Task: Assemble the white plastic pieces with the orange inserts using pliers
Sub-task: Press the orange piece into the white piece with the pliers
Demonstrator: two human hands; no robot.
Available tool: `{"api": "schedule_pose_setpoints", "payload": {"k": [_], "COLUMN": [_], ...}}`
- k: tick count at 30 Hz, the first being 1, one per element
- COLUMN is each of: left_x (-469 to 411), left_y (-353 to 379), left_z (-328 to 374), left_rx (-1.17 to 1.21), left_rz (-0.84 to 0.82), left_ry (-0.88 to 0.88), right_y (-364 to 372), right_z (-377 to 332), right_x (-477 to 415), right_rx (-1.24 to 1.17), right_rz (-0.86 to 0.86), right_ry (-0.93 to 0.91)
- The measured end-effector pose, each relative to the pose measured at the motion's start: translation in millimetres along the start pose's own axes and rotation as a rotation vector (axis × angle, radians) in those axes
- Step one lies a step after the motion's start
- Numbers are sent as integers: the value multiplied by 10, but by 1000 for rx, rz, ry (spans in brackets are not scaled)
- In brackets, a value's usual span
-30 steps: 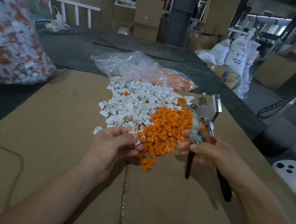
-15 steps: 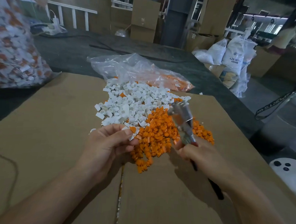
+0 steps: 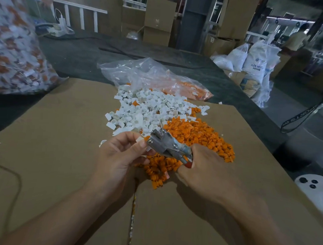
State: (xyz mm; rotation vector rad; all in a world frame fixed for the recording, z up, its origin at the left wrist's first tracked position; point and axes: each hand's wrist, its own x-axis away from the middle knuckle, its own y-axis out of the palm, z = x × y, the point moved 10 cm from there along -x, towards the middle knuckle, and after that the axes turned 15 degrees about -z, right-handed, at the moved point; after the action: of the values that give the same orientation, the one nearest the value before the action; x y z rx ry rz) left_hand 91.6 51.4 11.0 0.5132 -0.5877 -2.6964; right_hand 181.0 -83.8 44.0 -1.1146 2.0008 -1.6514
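Left hand (image 3: 119,157) has its fingers curled and pinches a small white piece (image 3: 139,139) between the thumb and fingertips, just over the near left edge of the orange heap (image 3: 196,136). Right hand (image 3: 201,169) is curled tight round the handles of the pliers (image 3: 167,144), at the near edge of that same heap, and the metal nose points left and meets the white piece. A tiny orange bit (image 3: 147,138) shows right at the nose, but it is too small to tell if it sits inside the white piece yet. I also cannot tell how wide the jaws are. The white heap (image 3: 150,111) lies on the far left side of the orange heap and touches it, and a clear bag (image 3: 149,74) lies behind both on the desk (image 3: 55,137). I think the squeeze comes next, and that is where things could go wrong. The thumb is very close to the nose, so it could get nipped if the pliers close too fast. If the orange bit sits crooked, a hard squeeze could bend or crack it. If the pinch is loose, the little piece could pop out and get lost in the orange heap below.
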Motion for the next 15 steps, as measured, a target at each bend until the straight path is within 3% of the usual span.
{"api": "schedule_pose_setpoints", "payload": {"k": [15], "left_x": [22], "left_y": [21], "left_z": [41], "left_rx": [29], "left_rz": [10], "left_ry": [-4], "right_y": [-56], "right_z": [-19], "right_x": [21], "right_rx": [-1], "right_rz": [-12], "right_ry": [-47]}}
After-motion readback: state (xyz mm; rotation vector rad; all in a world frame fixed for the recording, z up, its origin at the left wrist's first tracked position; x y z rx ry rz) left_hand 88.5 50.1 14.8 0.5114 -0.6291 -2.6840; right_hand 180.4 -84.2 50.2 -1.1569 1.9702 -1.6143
